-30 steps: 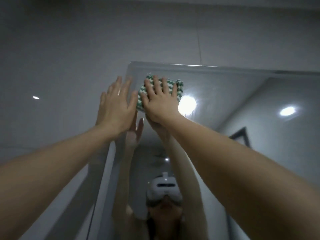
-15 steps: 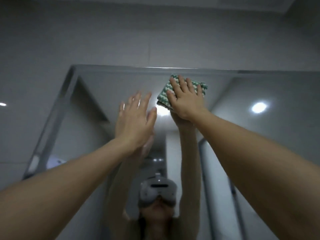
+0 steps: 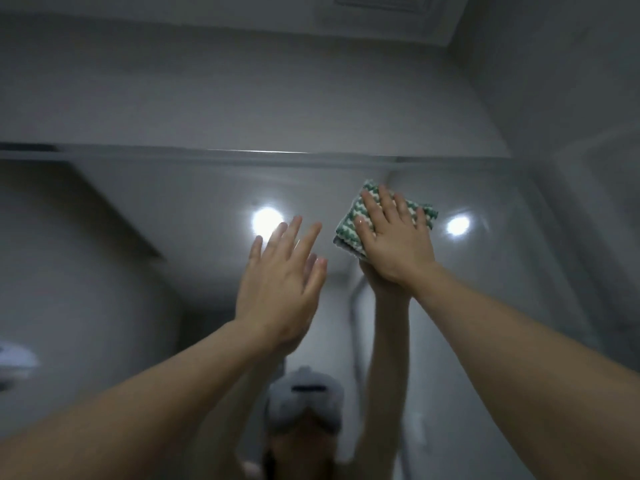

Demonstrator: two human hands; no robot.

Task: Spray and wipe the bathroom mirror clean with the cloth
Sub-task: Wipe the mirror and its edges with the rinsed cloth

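I am looking up at the mirror (image 3: pixel 145 271) from below, with both arms reaching high toward its top edge. My right hand (image 3: pixel 394 244) is lying flat on the cloth (image 3: pixel 349 220), fingers straight and slightly spread, palm pushing the folded pad against the glass; nothing is curling round it, so it is pressing rather than gripping. The cloth is green and white in a zigzag weave, and it is sitting high on the mirror, just below the top edge and right of centre. Its left side and top corner are showing past my fingers, and the rest is lying hidden under my hand.

My left hand (image 3: pixel 280 289) is raised beside it, lower and to the left, apart from the cloth. Its fingers are straight and fanned, holding nothing. I cannot tell whether the palm is touching the glass or hovering just off it.

The mirror is reflecting two ceiling lights (image 3: pixel 266 220), one showing above my left fingertips and the other just right of the cloth. Lower down the glass is showing both forearms doubled and a headset (image 3: pixel 304 400) on the person's head. Grey wall (image 3: pixel 242 81) is filling the frame above the mirror, and the whole picture is dim and a little blurred.
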